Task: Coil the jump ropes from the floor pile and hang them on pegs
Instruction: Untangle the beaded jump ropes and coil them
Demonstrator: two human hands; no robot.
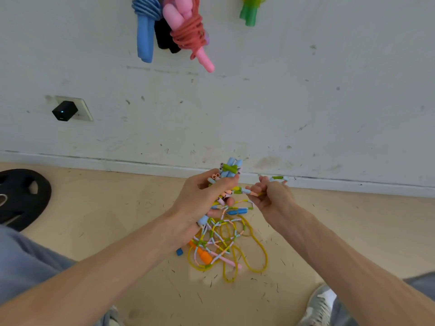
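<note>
the left hand (pixel 202 196) grasps a coiled bundle of the beaded rope (pixel 229 171); the right hand (pixel 268 194) pinches its strand above the floor pile (pixel 226 245).

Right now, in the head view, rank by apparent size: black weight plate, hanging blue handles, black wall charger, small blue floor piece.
1. black weight plate, though cropped by the frame.
2. hanging blue handles.
3. black wall charger.
4. small blue floor piece.
Distances differ, so true sizes are unsure.
</note>
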